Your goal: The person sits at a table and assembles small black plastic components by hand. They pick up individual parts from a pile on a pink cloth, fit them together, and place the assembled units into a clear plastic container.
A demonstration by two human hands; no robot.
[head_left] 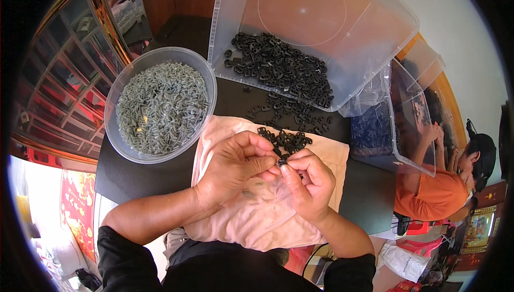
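My left hand (235, 161) and my right hand (309, 186) meet over a pale pink cloth (251, 217), thumbs and fingers closed in a pinch. Between their fingertips sits a small black plastic piece (282, 162), partly covered by the fingers. Whether the left fingers hold a second tiny part with it is too small to tell. Just beyond the hands, a small heap of similar black plastic pieces (292, 141) lies on the cloth's far edge. At the left stands a round clear tub (110, 111) full of small grey metal springs (160, 107).
A large clear plastic bin (321, 16) lies tipped at the back, with many black pieces (284, 67) spilling onto the dark table (144, 179). To the right stands a clear box (399, 147) with dark blue contents. A co-worker in an orange shirt (433, 193) sits beyond it.
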